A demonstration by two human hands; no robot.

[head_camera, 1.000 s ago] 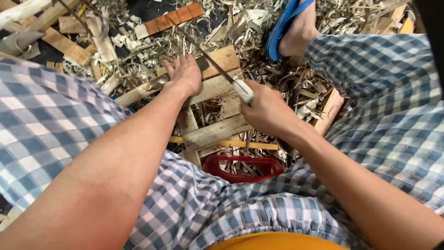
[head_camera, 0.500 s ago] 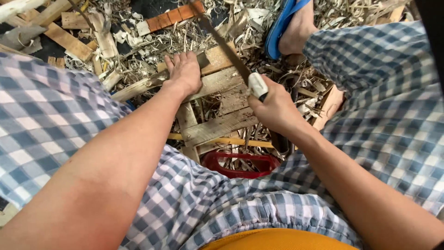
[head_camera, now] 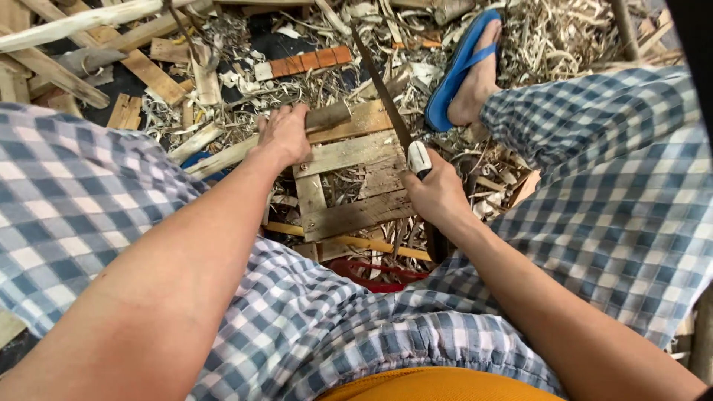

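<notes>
the knife (head_camera: 386,96), a long dark blade with a pale collar at the handle, stands in the right hand (head_camera: 438,194). the hand is closed tight round the handle, and the blade rises away from the person at a slant, its tip up over the litter. the blade is clear of the wood; no cut is under way at this moment.

the left hand (head_camera: 286,134) lies palm down, fingers curled over the near end of a short grey stick (head_camera: 327,115), pressing it against the top slat of a small wooden rack (head_camera: 349,182). the rack is made of rough slats nailed across two uprights and sits on the ground between the person's knees, which are in blue checked cloth.

judgement: the step in hand is chopping or trimming the stick, with the knife raised between strokes. a further stroke calls for the blade to land well beyond the left fingers, and for the left hand to keep the stick from rolling on the slat.

around the rack the ground is covered in pale shavings (head_camera: 564,37) and offcuts. a red object (head_camera: 375,276) shows under the near edge of the rack; its kind cannot be told. a foot in a blue sandal (head_camera: 457,70) rests to the right of the blade.
</notes>
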